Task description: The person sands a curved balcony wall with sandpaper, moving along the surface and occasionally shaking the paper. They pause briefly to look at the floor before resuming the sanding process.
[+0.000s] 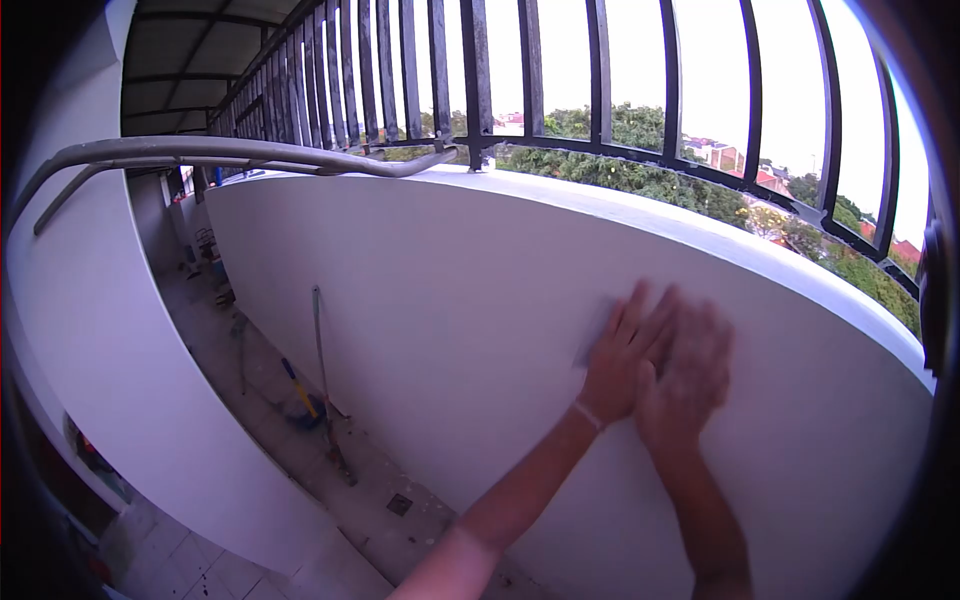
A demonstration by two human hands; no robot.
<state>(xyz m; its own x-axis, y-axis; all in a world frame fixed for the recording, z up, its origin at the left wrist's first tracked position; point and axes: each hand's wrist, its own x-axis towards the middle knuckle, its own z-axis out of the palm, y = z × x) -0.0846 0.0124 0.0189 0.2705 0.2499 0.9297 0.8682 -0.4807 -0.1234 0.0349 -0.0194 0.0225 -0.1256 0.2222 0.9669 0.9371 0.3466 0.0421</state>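
My left hand (618, 365) is raised in front of the white wall (450, 300), its fingers stretched upward. A band (590, 415) circles that wrist. Close beside it on the right, and partly overlapping it, is my right hand (688, 370), blurred by motion, with its fingers extended flat toward the wall. Along the left edge of my left hand shows a grey patch (594, 332); whether it is a shadow or a thin object I cannot tell. No held object is clearly visible in either hand.
Black railing bars (670, 90) stand above the wall's white ledge (600, 205). A curved metal handrail (250, 152) runs at the upper left. Below, a long-handled tool (320, 350) leans against the wall, near a blue and yellow tool (300, 390) and a floor drain (399, 504).
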